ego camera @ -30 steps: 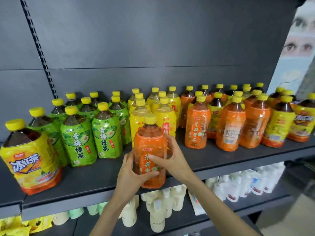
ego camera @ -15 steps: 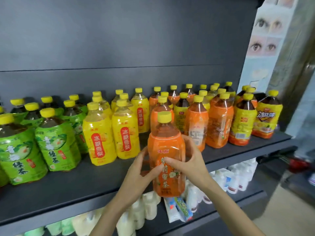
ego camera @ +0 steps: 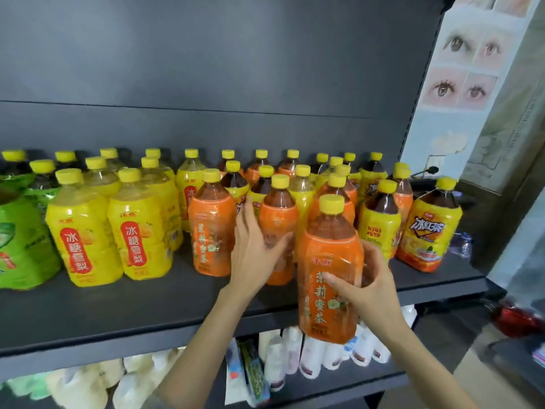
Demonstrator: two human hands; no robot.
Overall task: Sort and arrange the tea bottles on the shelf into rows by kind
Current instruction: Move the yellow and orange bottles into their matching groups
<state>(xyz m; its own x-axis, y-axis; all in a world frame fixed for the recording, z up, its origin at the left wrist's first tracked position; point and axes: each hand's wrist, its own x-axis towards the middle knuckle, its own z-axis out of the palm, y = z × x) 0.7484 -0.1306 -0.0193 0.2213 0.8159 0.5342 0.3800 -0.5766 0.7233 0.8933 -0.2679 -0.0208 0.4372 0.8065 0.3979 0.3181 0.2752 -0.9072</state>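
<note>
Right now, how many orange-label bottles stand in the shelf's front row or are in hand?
3: the held bottle in the right hand, off the shelf; the left bottle standing beside the left hand; the middle bottle behind its fingers. Others farther back are partly hidden.

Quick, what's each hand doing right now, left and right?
Left hand: open, straight fingers against the shelved orange bottle.
Right hand: grip closed around the lifted orange bottle.
</note>
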